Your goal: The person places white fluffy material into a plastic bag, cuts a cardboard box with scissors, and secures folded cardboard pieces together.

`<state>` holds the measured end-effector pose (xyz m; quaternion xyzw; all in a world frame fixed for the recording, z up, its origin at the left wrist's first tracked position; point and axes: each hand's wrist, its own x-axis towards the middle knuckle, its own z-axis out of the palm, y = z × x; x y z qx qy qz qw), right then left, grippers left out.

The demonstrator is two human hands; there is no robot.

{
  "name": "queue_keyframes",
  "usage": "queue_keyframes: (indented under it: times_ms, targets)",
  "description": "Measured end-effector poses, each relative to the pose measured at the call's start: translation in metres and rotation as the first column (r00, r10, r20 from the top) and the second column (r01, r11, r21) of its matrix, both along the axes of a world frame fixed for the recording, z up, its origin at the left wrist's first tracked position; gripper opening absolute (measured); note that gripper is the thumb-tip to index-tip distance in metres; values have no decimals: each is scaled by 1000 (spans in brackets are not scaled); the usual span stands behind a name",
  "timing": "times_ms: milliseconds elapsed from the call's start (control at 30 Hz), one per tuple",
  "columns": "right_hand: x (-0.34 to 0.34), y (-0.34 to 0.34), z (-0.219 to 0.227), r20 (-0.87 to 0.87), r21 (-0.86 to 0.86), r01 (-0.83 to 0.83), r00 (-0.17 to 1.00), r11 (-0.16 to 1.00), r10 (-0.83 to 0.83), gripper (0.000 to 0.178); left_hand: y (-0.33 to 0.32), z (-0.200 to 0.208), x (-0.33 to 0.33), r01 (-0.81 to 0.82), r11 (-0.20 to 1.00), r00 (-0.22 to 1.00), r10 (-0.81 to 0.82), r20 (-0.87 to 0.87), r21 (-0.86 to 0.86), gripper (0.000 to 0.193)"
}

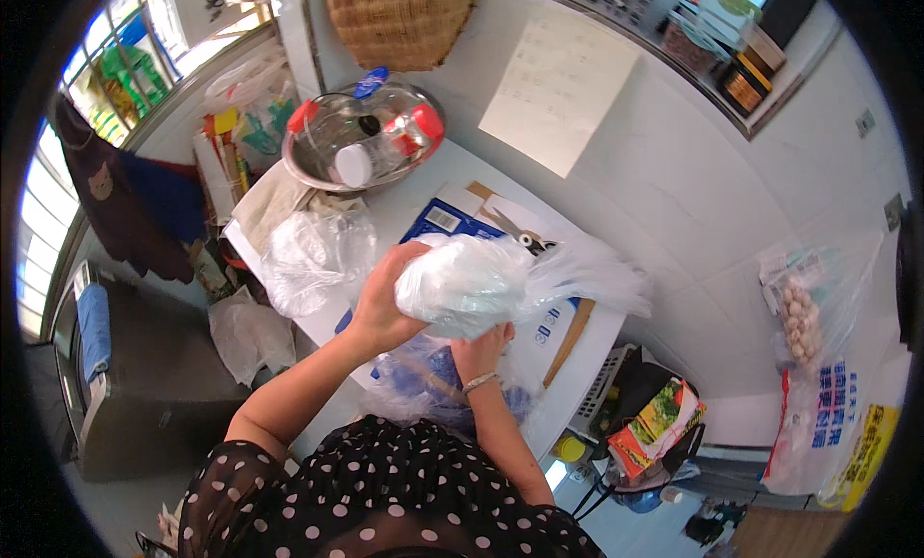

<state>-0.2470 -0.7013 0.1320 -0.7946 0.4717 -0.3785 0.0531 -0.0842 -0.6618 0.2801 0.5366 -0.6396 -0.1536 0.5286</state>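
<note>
Above the white table, a bulging bundle of clear plastic bag (462, 284) is held up between my hands. My left hand (385, 298) wraps round its left side, thumb underneath. The bundle narrows on the right into a gathered neck, and its loose end (597, 279) fans out past it. Curled against the underside near that neck is my right hand (481, 351), closed on the plastic, its fingertips partly hidden. Below my hands lies another clear bag with blue contents (419, 375). A crumpled clear plastic bag (318, 255) rests left of my left hand.
Scissors (515, 231) lie on flat blue and white packaging (544, 332) on the table (602, 341). A metal basin (322, 181) with several jars and bottles stands at the back left. Hanging bags (808, 414) line the right wall. A dark grey appliance (154, 404) stands left.
</note>
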Motion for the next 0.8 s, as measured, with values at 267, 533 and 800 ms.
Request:
queue_keyframes:
  times_ms: [267,533,800]
  targets:
    - [3,-4,34,-55,41,114,992,993,-112,22,-18,7,-17,-324,944,916,300,265,52,69]
    - [-15,2,39,165,-331,71,986,941,-16,28,-34,19,6,-331,857,906,171,387,396,61]
    - [-15,6,96,427,63,-628,719,775,548,84,-46,33,56,450,490,865,-446,-229,747,70]
